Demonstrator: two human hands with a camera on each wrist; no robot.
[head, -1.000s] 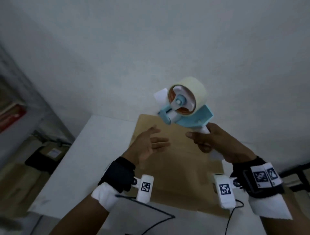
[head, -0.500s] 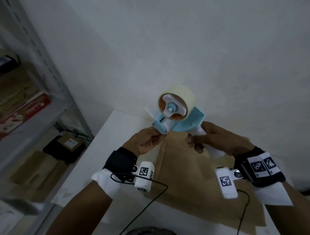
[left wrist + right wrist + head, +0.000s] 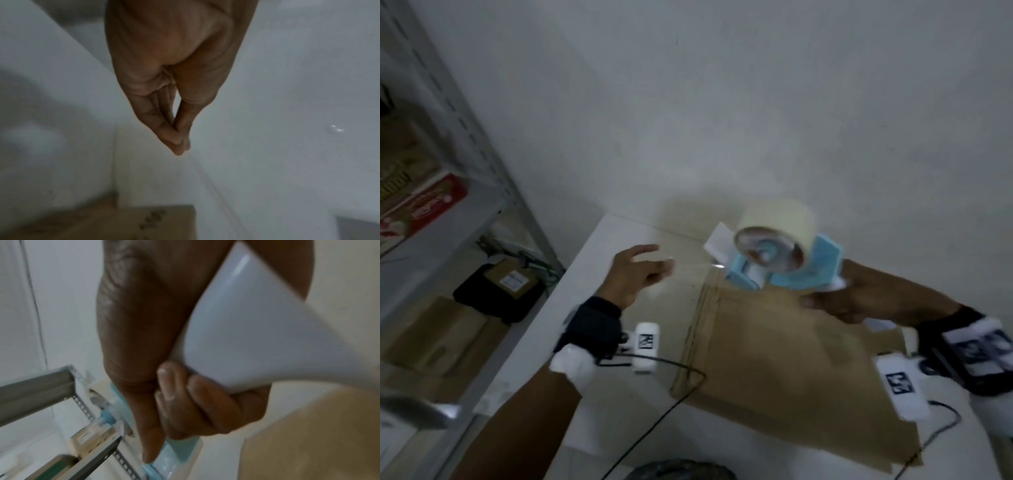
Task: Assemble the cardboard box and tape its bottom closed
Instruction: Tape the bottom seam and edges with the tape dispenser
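A flat folded cardboard box (image 3: 791,370) lies on the white table (image 3: 541,346). Above its far left corner my right hand (image 3: 859,298) grips the white handle (image 3: 257,337) of a blue tape dispenser (image 3: 784,270) that carries a cream tape roll (image 3: 777,219). My left hand (image 3: 640,270) is left of the dispenser, over bare table. Its thumb and fingertips (image 3: 179,142) pinch the end of a thin clear tape strip (image 3: 691,265), which stretches back to the dispenser's mouth. The right wrist view shows the right hand (image 3: 185,402) curled round the handle, cardboard (image 3: 308,434) below.
A grey metal shelf (image 3: 448,192) stands at the left with a red printed carton (image 3: 424,205) on it. Cardboard boxes (image 3: 438,335) and a black bag (image 3: 500,291) sit on the floor beneath. Black cables (image 3: 654,428) trail across the table's near side. A white wall is behind.
My left hand went to the dispenser's mouth, then moved away to the left, drawing a strip of tape out. The right hand kept hold of the dispenser.
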